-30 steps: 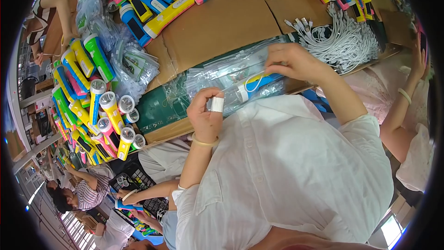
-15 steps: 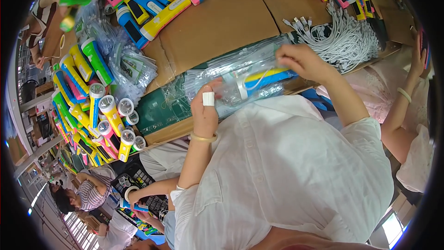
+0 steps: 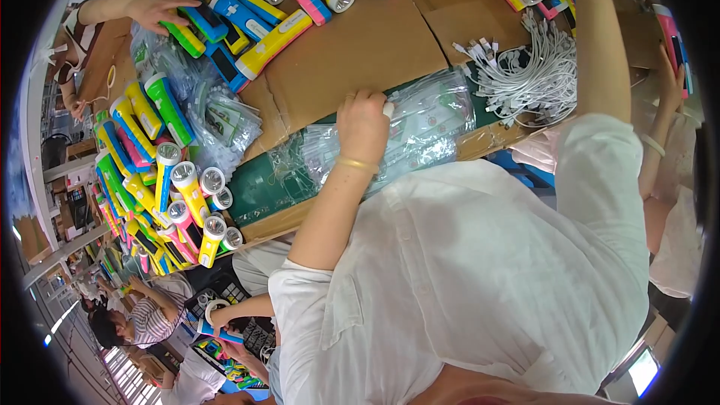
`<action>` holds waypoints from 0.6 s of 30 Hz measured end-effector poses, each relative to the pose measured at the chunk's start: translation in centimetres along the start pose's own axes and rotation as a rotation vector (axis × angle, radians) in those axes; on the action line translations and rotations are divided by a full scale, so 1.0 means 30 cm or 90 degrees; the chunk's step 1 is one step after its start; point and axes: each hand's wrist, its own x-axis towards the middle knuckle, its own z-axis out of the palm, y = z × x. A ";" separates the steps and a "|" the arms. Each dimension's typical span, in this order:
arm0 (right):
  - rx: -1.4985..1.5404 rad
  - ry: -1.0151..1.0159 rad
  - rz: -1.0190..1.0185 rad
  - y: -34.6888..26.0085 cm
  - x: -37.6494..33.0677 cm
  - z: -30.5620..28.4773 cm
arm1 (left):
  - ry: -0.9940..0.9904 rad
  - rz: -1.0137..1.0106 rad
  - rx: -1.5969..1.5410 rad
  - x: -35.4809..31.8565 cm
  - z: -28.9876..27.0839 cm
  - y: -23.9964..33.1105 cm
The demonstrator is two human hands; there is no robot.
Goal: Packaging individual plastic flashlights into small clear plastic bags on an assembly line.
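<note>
Now the left hand (image 3: 362,126) lies flat and closed-fingered on a pile of clear bags (image 3: 409,135), pressing them on the cardboard (image 3: 360,45) at the near edge of the table. The right arm (image 3: 596,37) reaches far up past the top of the picture, so I cannot tell how that hand is. White cables (image 3: 536,75) lie just right of the bags. Coloured flashlights (image 3: 180,187) are heaped at the left and along the far side, where another person's hand (image 3: 154,9) touches some.

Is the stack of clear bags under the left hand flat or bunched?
Flat: the clear bags lie spread on the cardboard, left hand pressing on them.
</note>
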 end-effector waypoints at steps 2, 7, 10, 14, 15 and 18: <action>0.103 -0.212 -0.056 -0.074 -0.237 -0.026 | -0.053 0.012 -0.030 0.037 0.016 0.029; 0.024 -0.732 0.045 -0.148 -0.767 0.114 | -0.120 -0.021 -0.085 0.062 0.017 0.038; -0.050 -0.724 -0.199 -0.099 -0.924 0.166 | -0.123 -0.016 -0.074 0.056 0.012 0.050; -0.056 -0.711 -0.261 -0.078 -0.991 0.211 | -0.073 0.016 -0.077 0.031 0.021 0.055; -0.021 -0.683 -0.284 -0.082 -0.996 0.215 | -0.049 0.033 -0.109 0.024 0.020 0.061; 0.014 -0.651 -0.317 -0.100 -1.020 0.222 | -0.006 0.074 -0.126 0.010 0.023 0.054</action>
